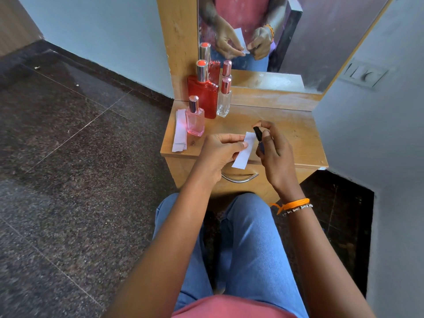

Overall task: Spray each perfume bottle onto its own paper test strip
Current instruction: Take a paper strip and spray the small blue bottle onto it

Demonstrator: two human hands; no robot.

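Note:
My left hand (pixel 220 154) pinches a white paper strip (pixel 244 152) over the front edge of the wooden dresser top (pixel 298 136). My right hand (pixel 273 154) grips a small dark perfume bottle (pixel 258 136), black nozzle up, index finger on top, right beside the strip's upper end. At the back left of the top stand a tall red bottle (pixel 204 97), a clear bottle (pixel 224 99) and a pink bottle (pixel 195 118), all capped. A stack of white paper strips (pixel 180 131) lies left of the pink bottle.
A mirror (pixel 286 31) rises behind the dresser and reflects both hands and the bottles. A drawer with a metal handle (pixel 239 179) sits under the top. A wall with a switch plate (pixel 364 74) is at the right, dark stone floor at the left.

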